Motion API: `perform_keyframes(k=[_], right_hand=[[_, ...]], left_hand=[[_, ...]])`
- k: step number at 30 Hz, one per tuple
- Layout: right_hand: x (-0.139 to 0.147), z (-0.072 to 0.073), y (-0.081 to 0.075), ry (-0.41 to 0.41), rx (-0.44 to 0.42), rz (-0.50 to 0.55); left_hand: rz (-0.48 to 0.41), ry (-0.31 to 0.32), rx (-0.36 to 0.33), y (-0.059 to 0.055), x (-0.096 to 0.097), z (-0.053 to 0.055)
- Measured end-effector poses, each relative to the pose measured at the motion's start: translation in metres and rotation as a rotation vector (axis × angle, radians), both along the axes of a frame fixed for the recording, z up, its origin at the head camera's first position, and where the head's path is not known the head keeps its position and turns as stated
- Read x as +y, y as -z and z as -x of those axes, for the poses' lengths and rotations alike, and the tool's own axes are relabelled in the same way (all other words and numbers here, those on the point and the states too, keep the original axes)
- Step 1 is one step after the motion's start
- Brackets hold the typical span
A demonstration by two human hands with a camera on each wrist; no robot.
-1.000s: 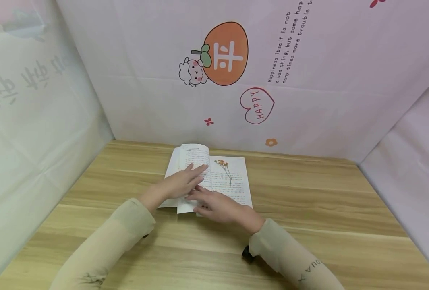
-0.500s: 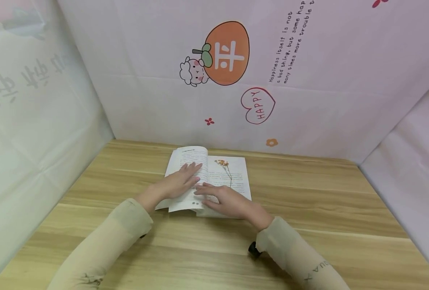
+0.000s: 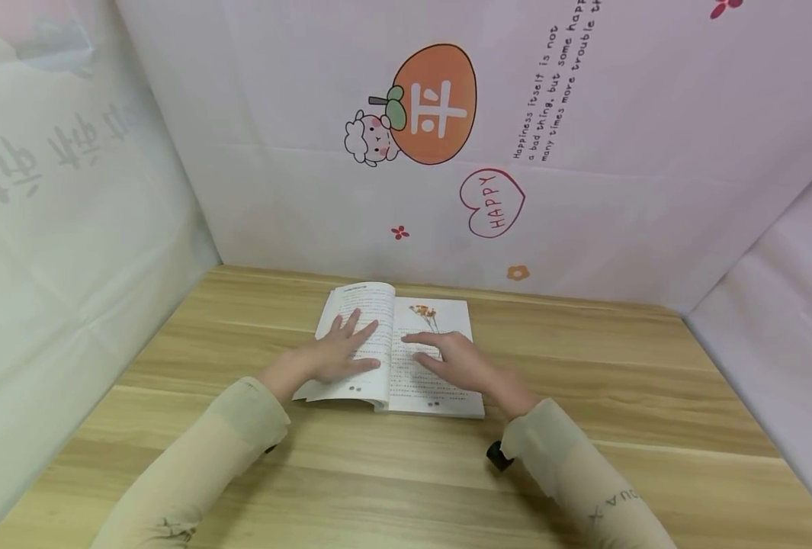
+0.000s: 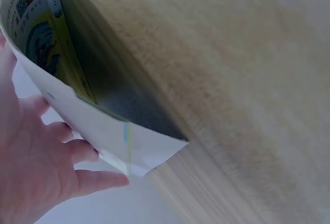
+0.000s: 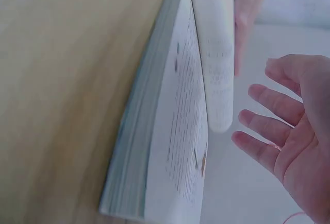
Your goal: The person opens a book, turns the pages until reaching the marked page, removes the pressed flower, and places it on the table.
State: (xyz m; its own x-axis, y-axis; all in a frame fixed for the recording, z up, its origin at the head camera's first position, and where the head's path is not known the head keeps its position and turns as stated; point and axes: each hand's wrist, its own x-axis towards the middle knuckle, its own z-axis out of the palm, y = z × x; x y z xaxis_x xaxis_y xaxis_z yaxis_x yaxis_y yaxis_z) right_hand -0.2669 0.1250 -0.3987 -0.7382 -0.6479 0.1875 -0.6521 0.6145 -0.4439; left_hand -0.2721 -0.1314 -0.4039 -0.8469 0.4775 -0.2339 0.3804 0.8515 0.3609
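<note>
An open book lies on the wooden table, with printed text on its pages. My left hand rests on the left page, fingers spread. That side of the book bows up off the table, and the left wrist view shows a colourful inner side with a QR code beneath. My right hand is over the right page, its fingers loosely bent and holding nothing; the right wrist view shows it apart from the paper. An orange flower with a thin stem is on the right page; whether printed or pressed, I cannot tell.
The wooden table reaches toward me and to both sides. Behind the book rises a pale wall sheet with cartoon prints and lettering. Similar sheets close off the left and right sides. A black object sits at my right cuff.
The page under my left hand has settled to the left, opening the book wider. My right hand has moved right, away from the left hand, baring more of the right page.
</note>
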Motion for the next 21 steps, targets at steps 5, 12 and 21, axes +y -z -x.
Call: perform_keyframes(k=[5,12,21], right_hand=[[0.012,0.016,0.006,0.127,-0.116,0.134],[0.035,0.040,0.024,0.313,-0.309,0.343],[0.035,0.057,0.031,0.454,-0.485,0.429]], left_hand=[[-0.005,-0.005,-0.017,0.000,-0.003,0.000],[-0.053,-0.020,-0.081,0.000,-0.006,0.003],[-0.068,-0.027,-0.111,0.001,-0.011,0.005]])
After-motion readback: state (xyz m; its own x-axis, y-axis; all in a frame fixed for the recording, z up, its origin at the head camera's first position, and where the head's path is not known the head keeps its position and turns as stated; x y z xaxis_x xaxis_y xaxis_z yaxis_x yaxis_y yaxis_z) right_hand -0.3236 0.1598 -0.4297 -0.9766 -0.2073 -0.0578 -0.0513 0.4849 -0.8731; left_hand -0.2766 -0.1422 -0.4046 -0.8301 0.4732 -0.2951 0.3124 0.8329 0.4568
